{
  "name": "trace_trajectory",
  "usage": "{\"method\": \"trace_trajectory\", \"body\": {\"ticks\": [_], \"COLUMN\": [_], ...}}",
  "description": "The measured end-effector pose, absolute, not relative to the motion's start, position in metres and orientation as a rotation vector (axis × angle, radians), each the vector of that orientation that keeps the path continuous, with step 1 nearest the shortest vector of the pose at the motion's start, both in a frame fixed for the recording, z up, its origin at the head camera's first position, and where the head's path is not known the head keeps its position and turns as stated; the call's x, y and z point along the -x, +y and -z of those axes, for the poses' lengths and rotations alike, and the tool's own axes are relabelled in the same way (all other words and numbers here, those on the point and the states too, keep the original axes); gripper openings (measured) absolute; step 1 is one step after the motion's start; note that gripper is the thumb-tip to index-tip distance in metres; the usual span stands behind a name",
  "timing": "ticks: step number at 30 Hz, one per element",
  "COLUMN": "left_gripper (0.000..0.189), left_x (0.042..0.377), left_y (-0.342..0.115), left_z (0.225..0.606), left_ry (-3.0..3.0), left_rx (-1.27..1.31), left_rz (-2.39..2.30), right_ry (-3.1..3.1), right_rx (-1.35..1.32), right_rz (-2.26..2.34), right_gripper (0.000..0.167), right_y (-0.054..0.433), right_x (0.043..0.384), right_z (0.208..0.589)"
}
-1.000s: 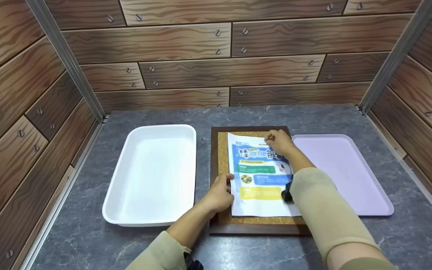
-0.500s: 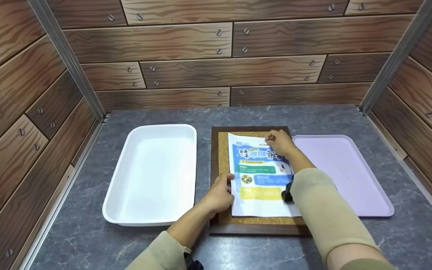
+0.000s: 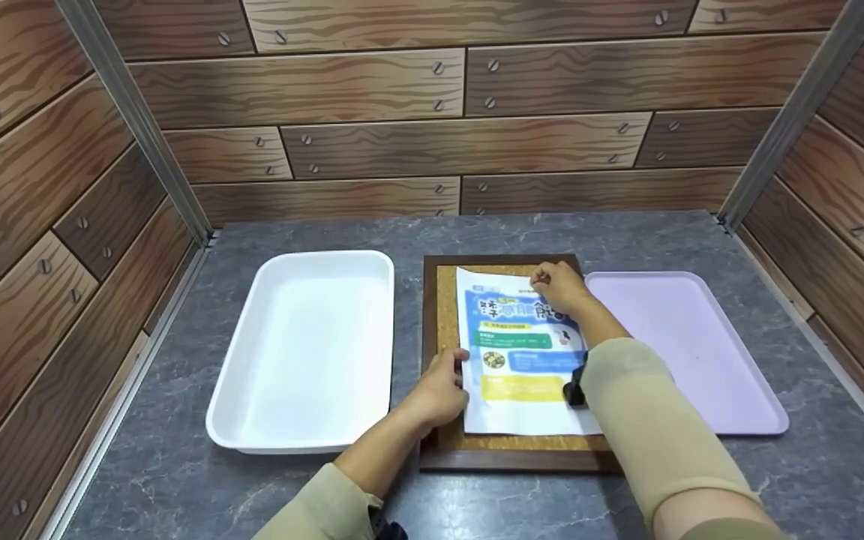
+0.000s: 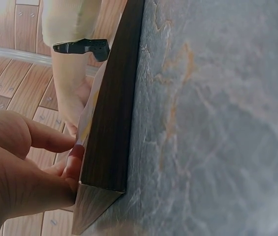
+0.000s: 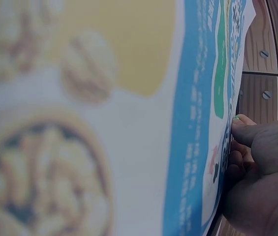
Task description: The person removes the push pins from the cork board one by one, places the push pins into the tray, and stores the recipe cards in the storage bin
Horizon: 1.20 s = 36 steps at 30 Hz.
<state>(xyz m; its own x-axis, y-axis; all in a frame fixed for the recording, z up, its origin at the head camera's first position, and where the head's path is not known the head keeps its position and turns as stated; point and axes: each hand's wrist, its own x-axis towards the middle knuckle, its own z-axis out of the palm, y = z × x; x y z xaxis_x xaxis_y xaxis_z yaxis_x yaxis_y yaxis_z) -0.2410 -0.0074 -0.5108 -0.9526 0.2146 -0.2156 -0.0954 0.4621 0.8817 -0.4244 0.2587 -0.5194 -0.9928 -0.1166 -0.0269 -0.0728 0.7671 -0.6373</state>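
A printed poster (image 3: 522,341) with blue, green and yellow blocks lies over a cork board (image 3: 445,315) in a dark wooden frame (image 3: 518,460). My left hand (image 3: 442,388) is at the poster's left edge, low on the sheet. The left wrist view shows that hand (image 4: 23,162) with fingertips and thumb pinching the paper edge beside the frame. At the top edge, towards the right corner, my right hand (image 3: 561,287) pinches the paper with curled fingers. A small green spot (image 5: 236,118) shows at its thumb tip in the right wrist view. My right forearm covers the poster's lower right part.
A deep white tray (image 3: 383,352) stands left of the board, its near right corner close to my left forearm. A flat lilac tray (image 3: 702,352) lies to the right, partly behind my right sleeve. Wood-patterned walls (image 3: 372,146) enclose the grey marbled table (image 3: 169,420).
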Motion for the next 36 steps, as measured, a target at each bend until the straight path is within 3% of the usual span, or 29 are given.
{"method": "trace_trajectory", "body": {"ticks": [31,36], "left_gripper": [0.063,0.059], "left_x": [0.24,0.24], "left_y": [-0.008,-0.006], "left_z": [0.508,0.507], "left_ry": [2.41,2.473], "left_rx": [-0.07,-0.076], "left_rz": [-1.485,-1.453], "right_ry": [2.688,2.679], "right_rx": [0.0,-0.024], "right_rz": [1.319,1.393], "right_gripper": [0.016,0.01], "right_y": [0.274,0.275], "right_x": [0.419,0.419], "right_z": [0.516,0.516]}}
